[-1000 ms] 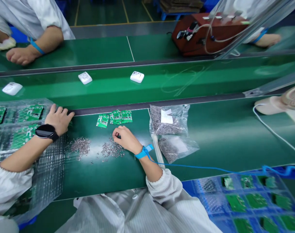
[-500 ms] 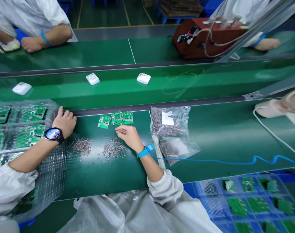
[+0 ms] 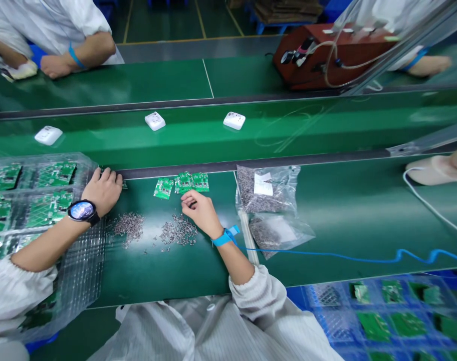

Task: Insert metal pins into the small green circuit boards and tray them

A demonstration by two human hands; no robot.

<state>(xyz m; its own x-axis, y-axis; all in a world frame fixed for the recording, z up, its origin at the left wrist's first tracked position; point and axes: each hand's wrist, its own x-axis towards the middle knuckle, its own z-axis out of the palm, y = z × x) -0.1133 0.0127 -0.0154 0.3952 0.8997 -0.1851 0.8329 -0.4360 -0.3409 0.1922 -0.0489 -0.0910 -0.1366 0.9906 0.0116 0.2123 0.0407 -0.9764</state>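
My left hand [image 3: 102, 191], with a black watch on the wrist, is at the right edge of the clear tray [image 3: 86, 165] of green boards. A bit of green board shows past its fingertips; its grip is hidden. My right hand [image 3: 199, 210], wearing a blue wrist strap, has its fingers curled together just below the small green circuit boards [image 3: 183, 183]. Whatever those fingers may hold is too small to make out. Two piles of tiny metal parts lie near it, one pile [image 3: 179, 230] left of my right hand and another pile [image 3: 129, 228] further left.
Two plastic bags of small parts [image 3: 268, 190] lie right of my right hand. A blue cord [image 3: 326, 253] crosses the table. White units [image 3: 234, 120] sit on the green belt. Another tray of boards [image 3: 386, 306] stands lower right. Across the belt are two people and a red-brown machine [image 3: 326, 60].
The white units on the belt have shifted right. My left hand has moved slightly right, and green board now shows past its fingers. My right hand's fingers have curled a little more.
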